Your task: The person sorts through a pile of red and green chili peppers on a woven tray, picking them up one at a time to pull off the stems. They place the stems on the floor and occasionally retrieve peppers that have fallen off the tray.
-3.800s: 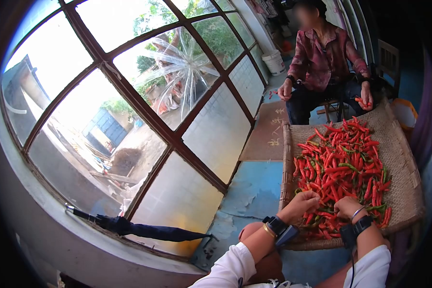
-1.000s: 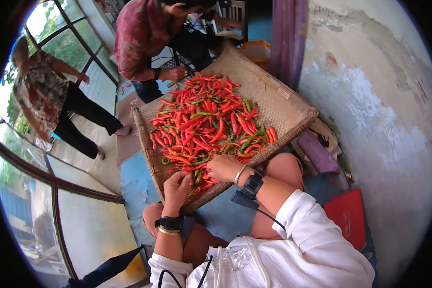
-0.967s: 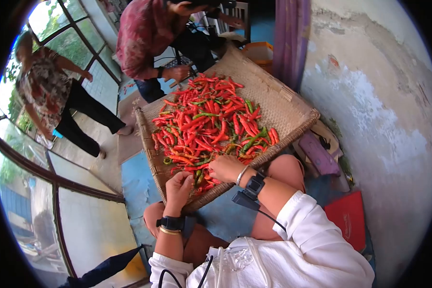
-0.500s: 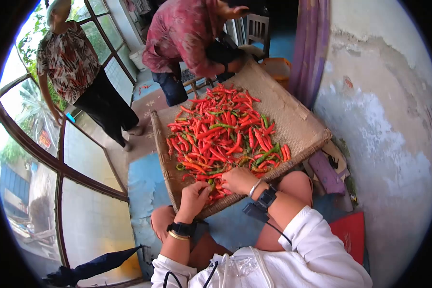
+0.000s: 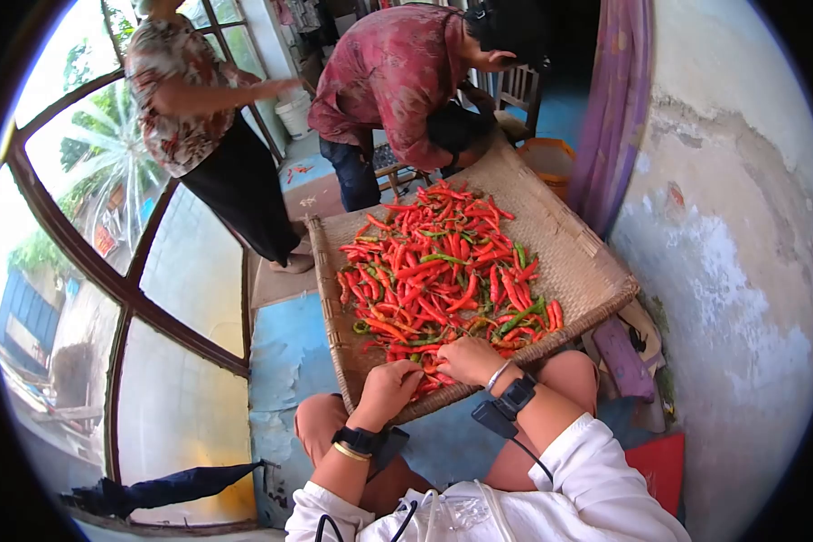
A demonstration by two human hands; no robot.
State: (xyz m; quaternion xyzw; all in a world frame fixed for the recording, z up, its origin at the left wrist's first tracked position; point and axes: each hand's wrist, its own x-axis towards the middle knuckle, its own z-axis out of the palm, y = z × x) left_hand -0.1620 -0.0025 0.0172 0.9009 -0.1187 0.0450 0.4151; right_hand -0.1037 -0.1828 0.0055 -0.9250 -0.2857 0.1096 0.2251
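A heap of red chili peppers (image 5: 434, 271), with some green ones mixed in, lies on a woven bamboo tray (image 5: 357, 348) before me. My left hand (image 5: 388, 390) is over the near edge of the tray, thumb and fingers pinched together at a red chili pepper. Close beside it, my right hand (image 5: 468, 361) reaches down into the near side of the heap with its fingers curled. Its fingertips are mostly hidden, so what they grip does not show. The near rim of the tray is at my knees.
A person in a red patterned shirt (image 5: 384, 77) bends over the tray's far end. Another person (image 5: 185, 108) stands at the left by the framed windows. An orange-rimmed bucket (image 5: 551, 163), purple curtain (image 5: 610, 117) and worn wall (image 5: 714, 244) are on the right.
The view has shifted, so the tray appears farther right and lower. My hands stay at the near edge, the left closer to the right. The standing person has raised an arm forward.
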